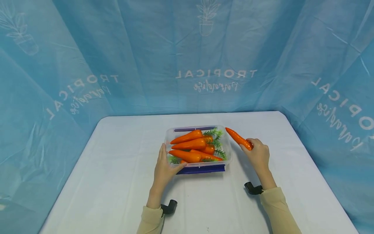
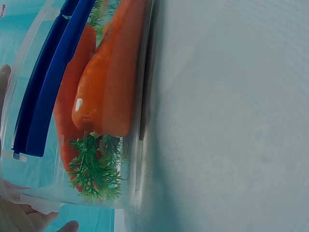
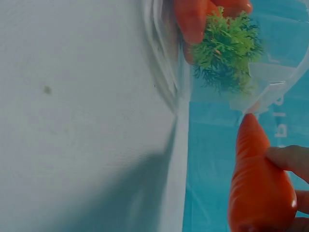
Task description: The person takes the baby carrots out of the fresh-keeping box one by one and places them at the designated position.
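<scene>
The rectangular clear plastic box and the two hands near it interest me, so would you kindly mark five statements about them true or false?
1. The right hand grips a glossy, tapered orange carrot. True.
2. The left hand grips a carrot too. False: it touches the rectangular clear plastic box.
3. The long plastic latch on the box's near side is yellow. False: it is dark blue.
4. Feathery green carrot tops show inside the box. True.
5. The gripped carrot lies inside the box. False: its body is outside, to the right.
</scene>
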A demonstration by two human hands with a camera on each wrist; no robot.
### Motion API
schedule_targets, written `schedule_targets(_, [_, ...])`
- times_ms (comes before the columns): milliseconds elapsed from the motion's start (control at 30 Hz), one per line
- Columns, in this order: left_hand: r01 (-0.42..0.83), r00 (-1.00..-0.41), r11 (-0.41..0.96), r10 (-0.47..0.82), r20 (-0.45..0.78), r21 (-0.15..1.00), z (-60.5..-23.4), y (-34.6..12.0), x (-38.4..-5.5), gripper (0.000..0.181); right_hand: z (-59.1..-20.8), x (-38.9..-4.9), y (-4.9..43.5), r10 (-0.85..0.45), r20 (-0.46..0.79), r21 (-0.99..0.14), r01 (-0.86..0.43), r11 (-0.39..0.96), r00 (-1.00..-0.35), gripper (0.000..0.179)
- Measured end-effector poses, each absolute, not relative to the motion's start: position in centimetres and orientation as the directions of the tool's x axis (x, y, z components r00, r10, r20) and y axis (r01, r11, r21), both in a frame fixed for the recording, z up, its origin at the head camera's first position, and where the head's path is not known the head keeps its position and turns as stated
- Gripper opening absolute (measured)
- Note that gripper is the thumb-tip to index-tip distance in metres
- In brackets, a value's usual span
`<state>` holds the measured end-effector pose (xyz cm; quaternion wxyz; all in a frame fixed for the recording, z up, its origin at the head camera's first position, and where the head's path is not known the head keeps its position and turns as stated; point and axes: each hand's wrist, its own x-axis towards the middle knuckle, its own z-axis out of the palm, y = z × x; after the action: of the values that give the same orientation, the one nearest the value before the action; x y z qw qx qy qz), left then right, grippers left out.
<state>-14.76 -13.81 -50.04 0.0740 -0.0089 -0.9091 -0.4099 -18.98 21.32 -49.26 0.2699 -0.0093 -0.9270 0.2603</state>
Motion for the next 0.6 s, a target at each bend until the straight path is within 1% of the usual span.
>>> schedule_targets(167, [0.081,-0.989,0.663,-0.041,0.143,0.745,-50.1,-13.8,-14.8,0.117,-49.9,-19.1,21.4,0.149,0.482,-0.483,-0.120,0.867,-0.864,0.035])
schedule_targets(433, [0.077,-0.990,0.659,-0.041,0.138,0.748,-50.0,-13.8,-14.7,0.117,-51.0,-19.3,21.6,0.124,0.500,-0.471,-0.149,0.870,-0.857,0.033])
schedule_targets(600, [0.076,-0.989,0.658,-0.046,0.140,0.749,-50.0,-13.8,-14.7,0.117,-51.5,-19.4,21.7,0.114,0.472,-0.472,-0.141,0.870,-0.874,0.033])
